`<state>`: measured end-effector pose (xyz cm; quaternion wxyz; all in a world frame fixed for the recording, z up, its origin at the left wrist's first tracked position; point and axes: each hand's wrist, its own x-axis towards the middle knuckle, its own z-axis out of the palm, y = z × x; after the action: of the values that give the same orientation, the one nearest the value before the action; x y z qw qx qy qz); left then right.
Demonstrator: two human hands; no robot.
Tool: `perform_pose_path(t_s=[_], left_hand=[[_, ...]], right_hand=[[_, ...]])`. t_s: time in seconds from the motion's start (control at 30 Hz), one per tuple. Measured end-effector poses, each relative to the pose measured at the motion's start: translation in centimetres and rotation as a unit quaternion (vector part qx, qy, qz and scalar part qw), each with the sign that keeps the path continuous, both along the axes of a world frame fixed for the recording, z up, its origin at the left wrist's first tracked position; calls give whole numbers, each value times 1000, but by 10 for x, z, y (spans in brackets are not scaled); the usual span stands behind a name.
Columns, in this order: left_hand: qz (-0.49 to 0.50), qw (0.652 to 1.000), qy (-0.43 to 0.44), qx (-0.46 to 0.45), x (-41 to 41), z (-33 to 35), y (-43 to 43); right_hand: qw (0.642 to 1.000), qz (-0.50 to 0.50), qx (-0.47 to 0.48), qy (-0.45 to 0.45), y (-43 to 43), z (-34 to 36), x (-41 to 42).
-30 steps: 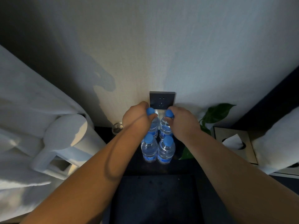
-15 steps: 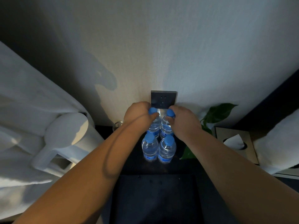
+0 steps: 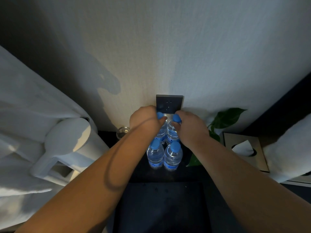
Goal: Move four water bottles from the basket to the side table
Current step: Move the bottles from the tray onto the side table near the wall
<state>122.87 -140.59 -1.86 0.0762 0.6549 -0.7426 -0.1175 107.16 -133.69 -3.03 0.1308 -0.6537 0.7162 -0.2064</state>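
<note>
Clear water bottles with blue caps stand upright in a tight square on the dark side table against the wall. My left hand grips the back left bottle near its cap. My right hand grips the back right bottle the same way. The front left bottle and the front right bottle stand free, touching each other. A dark basket lies below, near me; its inside looks dark and I see no bottle in it.
A white kettle stands at the left on white cloth. A small glass sits behind my left wrist. A green plant and a tissue box are at the right. A dark wall socket is just behind the bottles.
Almost nothing has moved. Both hands stay closed on the two back bottles; the view has shifted very slightly.
</note>
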Motion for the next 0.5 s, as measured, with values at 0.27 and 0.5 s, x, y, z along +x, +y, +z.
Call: perform_pose_path(t_s=[0.27,0.5], left_hand=[[-90,994,59,-11,11,2,3],[-63,996,55,-10,3,-1,2]], right_hand=[[1000,27,16,4,-2,2,-5],[997,48,37,50,-5,5,-5]])
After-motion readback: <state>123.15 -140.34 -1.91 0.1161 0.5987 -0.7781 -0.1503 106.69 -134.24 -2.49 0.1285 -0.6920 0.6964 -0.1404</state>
